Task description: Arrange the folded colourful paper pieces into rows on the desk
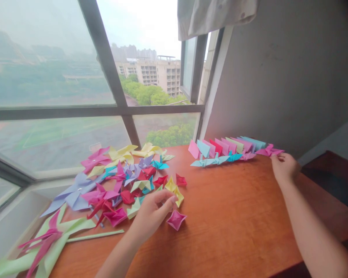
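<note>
My right hand pinches the wing of a magenta paper crane at the right end of a row of folded cranes. Beside it in that row are a pink crane, a blue crane and light blue cranes. My left hand is over the edge of the origami pile, thumb and fingers drawn together; whatever they hold, if anything, is hidden. Just below its fingertips sits a pink paper boat. Yellow folded paper lies right behind those fingers.
Several folded paper pieces stand in a slanted row behind the cranes. Pinwheels, including a lavender one and a pale green one, lie on the left of the wooden table. Windows and a grey wall border it.
</note>
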A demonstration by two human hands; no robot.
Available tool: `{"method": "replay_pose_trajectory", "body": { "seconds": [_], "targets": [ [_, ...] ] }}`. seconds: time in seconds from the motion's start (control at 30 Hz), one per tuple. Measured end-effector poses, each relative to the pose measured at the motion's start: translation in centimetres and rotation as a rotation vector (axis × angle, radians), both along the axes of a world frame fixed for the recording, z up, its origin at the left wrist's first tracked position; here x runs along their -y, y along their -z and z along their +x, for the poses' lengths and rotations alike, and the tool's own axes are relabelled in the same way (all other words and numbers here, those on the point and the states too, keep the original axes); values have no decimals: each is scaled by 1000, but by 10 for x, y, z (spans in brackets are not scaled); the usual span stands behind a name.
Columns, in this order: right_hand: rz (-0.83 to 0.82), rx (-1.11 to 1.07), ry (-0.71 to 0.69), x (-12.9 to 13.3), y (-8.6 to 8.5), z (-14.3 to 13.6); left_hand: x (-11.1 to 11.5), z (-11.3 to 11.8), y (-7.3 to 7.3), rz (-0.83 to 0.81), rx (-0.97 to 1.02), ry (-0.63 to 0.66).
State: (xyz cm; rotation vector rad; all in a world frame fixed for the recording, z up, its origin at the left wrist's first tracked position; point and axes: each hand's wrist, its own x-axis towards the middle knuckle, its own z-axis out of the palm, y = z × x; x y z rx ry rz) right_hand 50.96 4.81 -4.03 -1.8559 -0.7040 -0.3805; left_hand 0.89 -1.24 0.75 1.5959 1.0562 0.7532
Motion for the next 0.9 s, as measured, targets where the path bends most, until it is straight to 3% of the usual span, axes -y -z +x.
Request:
{"method": "replay_pose_trajectory", "body": {
  "seconds": [0.17, 0.4, 0.63, 0.9],
  "targets": [
    [-276, -60, -14, 0, 18, 21, 0, 0, 0, 33, -31, 7],
    [-455, -57, -22, -10, 37, 21, -1, 0, 0, 39, -63, 7],
    [-480, -67, -57, -17, 39, 21, -2, -1, -1, 21, -53, 7],
    [-379, -111, -100, -20, 39, 23, -2, 0, -2, 30, -54, -7]
  ]
}}
